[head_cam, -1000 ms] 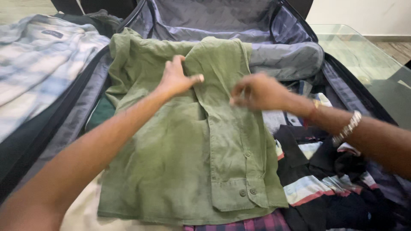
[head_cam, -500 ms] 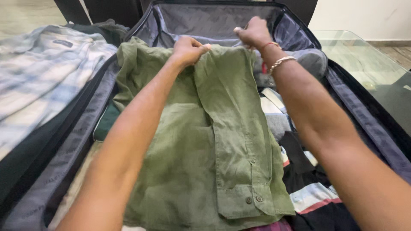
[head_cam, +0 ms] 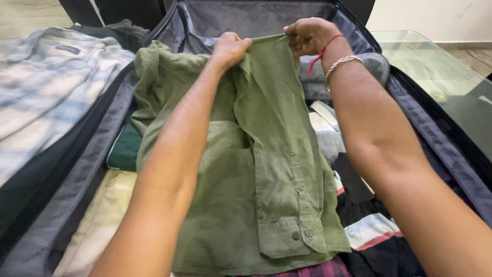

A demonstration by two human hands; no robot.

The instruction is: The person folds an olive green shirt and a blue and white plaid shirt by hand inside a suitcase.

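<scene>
Head view, both arms outstretched, left hand [head_cam: 230, 47] and right hand [head_cam: 307, 35] grip pinching green shirt [head_cam: 256, 169] top edge

We see an olive-green shirt [head_cam: 266, 169], a pale blue-and-white plaid shirt [head_cam: 46, 87] far left, a dark green garment [head_cam: 124, 149], cream cloth [head_cam: 102, 220] near left, and black striped clothes [head_cam: 374, 231] right.

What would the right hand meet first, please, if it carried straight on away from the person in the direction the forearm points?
Probably the grey lining of the open suitcase lid, which stands just beyond the right hand gripping the green shirt. Depth is hard to judge from this view.
</scene>
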